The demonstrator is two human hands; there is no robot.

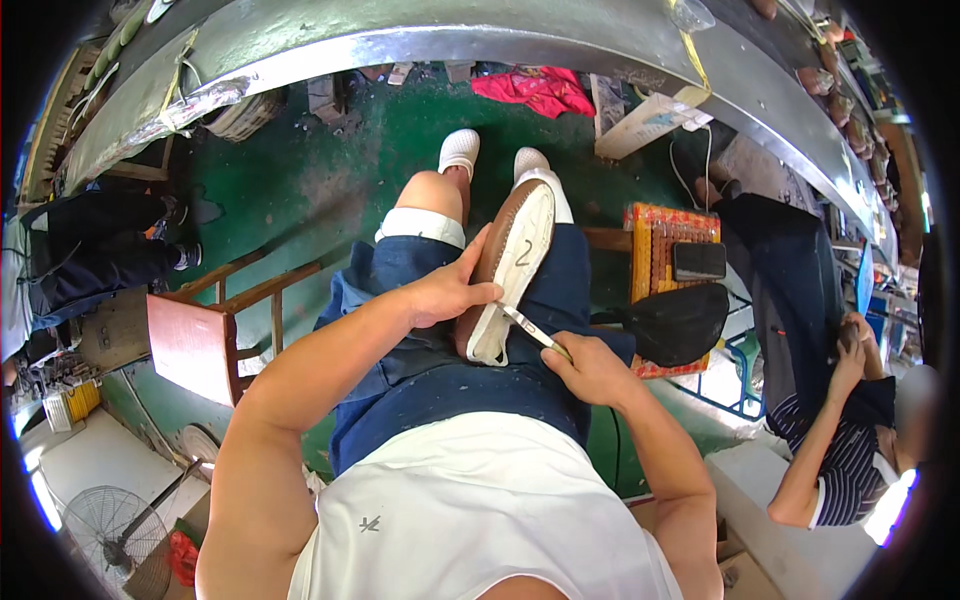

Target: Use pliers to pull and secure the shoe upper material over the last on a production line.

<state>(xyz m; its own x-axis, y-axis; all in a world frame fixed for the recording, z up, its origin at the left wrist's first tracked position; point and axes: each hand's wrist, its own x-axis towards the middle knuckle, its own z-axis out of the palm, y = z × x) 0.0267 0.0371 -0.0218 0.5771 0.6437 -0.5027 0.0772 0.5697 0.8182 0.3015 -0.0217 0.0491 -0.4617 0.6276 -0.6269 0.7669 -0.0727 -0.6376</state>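
A brown shoe (pixel 528 222) lies bottom up across my lap, toe pointing away from me. Its underside is pale, with a dark handwritten mark, and stitching or gathers run along the brown edge. My left hand (pixel 442 293) grips its side near the heel, thumb pressed on the pale bottom. In my right hand (pixel 592 368) is a slim metal hand tool (pixel 530 327), knife-like, with a yellowish handle end. The tool's tip touches the shoe's underside close to my left thumb; its exact shape there is too small to tell.
Ahead runs a long metal bench (pixel 420 50). A wooden stool (pixel 190 340) stands left. To the right, a beaded seat (pixel 655 245) carries a phone (pixel 699 261) and a black bag (pixel 678 325). Another person (pixel 850 430) sits right; a fan (pixel 115 540) stands lower left.
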